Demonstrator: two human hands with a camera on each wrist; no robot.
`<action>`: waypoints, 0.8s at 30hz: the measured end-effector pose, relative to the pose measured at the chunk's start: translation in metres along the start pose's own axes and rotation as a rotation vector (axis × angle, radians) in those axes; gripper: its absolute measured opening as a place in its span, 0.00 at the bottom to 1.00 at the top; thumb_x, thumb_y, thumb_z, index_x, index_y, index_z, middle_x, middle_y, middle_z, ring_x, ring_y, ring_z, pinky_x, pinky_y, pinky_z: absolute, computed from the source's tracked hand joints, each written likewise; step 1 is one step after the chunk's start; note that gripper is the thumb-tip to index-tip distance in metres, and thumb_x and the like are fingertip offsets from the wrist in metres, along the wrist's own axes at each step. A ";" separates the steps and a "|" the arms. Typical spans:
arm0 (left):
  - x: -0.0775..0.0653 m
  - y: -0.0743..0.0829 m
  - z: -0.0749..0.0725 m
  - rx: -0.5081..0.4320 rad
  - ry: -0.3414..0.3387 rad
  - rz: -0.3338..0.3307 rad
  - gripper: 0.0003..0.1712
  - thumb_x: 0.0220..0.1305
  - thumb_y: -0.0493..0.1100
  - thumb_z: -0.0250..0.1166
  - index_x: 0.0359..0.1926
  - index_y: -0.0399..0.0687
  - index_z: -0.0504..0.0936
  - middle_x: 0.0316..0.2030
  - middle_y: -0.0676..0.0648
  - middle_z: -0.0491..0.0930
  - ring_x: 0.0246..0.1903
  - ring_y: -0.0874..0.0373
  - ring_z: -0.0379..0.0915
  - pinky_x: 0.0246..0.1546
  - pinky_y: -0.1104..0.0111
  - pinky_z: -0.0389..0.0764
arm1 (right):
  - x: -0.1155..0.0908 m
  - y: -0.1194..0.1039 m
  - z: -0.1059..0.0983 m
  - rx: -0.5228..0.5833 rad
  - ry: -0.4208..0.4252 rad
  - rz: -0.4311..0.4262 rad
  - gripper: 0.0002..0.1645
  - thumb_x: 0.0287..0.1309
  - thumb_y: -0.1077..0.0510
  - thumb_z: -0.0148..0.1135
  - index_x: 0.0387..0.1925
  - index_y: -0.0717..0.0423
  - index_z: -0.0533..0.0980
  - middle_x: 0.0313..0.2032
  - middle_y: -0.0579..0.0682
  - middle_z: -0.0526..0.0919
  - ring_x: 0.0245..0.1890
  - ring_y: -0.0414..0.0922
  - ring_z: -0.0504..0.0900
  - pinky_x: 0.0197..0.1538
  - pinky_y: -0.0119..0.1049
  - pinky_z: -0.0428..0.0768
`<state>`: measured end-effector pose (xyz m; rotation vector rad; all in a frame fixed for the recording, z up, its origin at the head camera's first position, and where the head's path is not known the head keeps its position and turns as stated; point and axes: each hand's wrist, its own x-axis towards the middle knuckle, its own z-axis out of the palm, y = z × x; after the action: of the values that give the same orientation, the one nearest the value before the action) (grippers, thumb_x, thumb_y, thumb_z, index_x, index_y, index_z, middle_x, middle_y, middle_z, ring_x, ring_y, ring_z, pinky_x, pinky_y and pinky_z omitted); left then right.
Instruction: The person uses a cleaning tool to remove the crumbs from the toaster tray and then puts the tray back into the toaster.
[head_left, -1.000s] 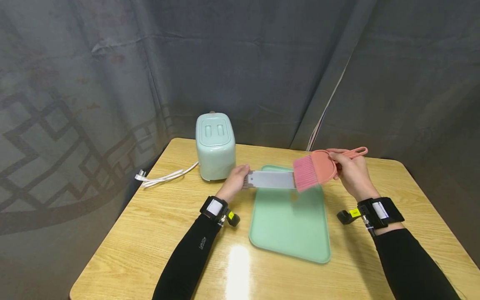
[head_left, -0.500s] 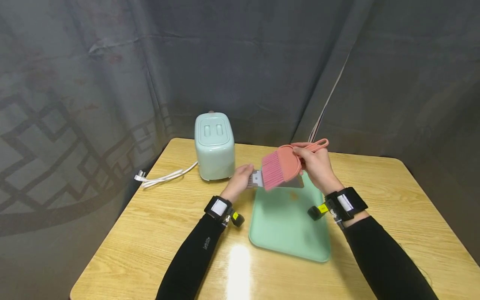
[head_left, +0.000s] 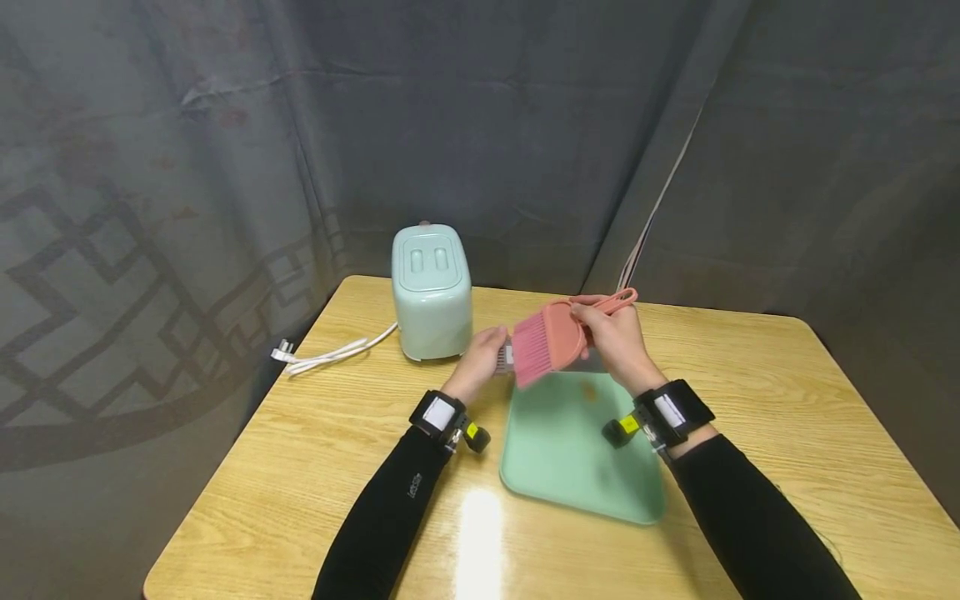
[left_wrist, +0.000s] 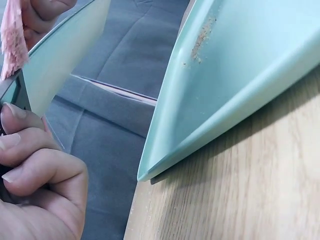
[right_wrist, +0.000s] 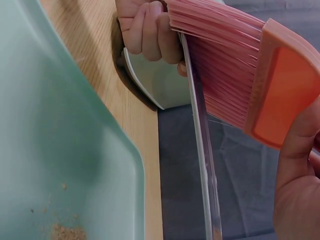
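My left hand [head_left: 477, 360] grips the slotted end of a flat silver crumb tray [right_wrist: 202, 145], held above the green tray [head_left: 581, 458]. With my right hand [head_left: 619, 343] I pinch a pink brush [head_left: 564, 335] near the base of its looped handle. Its bristles [right_wrist: 220, 60] lie across the crumb tray close to my left fingers, and the brush covers most of that tray in the head view. Light brown crumbs [left_wrist: 203, 40] lie on the green tray, towards its far side.
A pale mint toaster [head_left: 431, 292] stands at the back left of the wooden table [head_left: 300, 467]. Its white cord and plug [head_left: 330, 357] stretch to the left edge. A grey curtain [head_left: 480, 150] hangs behind the table.
My right hand has brought the brush leftward along the crumb tray, up to its slotted end. My left hand has shifted slightly right. The toaster and green tray stay put.
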<state>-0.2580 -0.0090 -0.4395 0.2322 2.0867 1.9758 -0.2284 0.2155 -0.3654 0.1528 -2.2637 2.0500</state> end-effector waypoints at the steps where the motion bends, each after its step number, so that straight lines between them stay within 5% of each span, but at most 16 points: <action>1: 0.000 0.000 0.000 0.001 -0.004 0.002 0.26 0.85 0.53 0.42 0.55 0.39 0.79 0.35 0.52 0.82 0.33 0.62 0.78 0.39 0.70 0.80 | -0.001 0.000 -0.001 -0.009 -0.002 -0.001 0.25 0.74 0.58 0.58 0.62 0.73 0.74 0.28 0.41 0.87 0.18 0.35 0.81 0.19 0.29 0.79; 9: -0.001 0.000 -0.002 0.005 0.012 0.002 0.25 0.84 0.54 0.43 0.48 0.40 0.79 0.31 0.52 0.79 0.30 0.60 0.75 0.40 0.62 0.81 | -0.004 -0.002 -0.013 -0.046 0.021 0.033 0.25 0.75 0.56 0.58 0.63 0.71 0.73 0.28 0.40 0.86 0.17 0.34 0.80 0.21 0.28 0.79; 17: 0.000 -0.003 -0.003 0.004 0.016 -0.003 0.27 0.84 0.55 0.44 0.53 0.36 0.79 0.33 0.51 0.79 0.31 0.60 0.76 0.36 0.69 0.80 | -0.008 0.000 -0.027 -0.049 0.039 0.036 0.26 0.75 0.56 0.57 0.64 0.72 0.72 0.29 0.39 0.87 0.19 0.34 0.80 0.24 0.27 0.80; 24: -0.002 -0.003 -0.006 0.013 0.016 -0.009 0.29 0.84 0.55 0.42 0.58 0.36 0.79 0.38 0.46 0.83 0.34 0.59 0.78 0.43 0.62 0.83 | -0.009 0.004 -0.045 0.091 0.078 0.042 0.24 0.74 0.60 0.58 0.61 0.75 0.71 0.24 0.43 0.86 0.13 0.35 0.76 0.16 0.27 0.73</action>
<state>-0.2575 -0.0158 -0.4421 0.2101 2.1069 1.9658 -0.2205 0.2604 -0.3658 0.0299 -2.1476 2.1413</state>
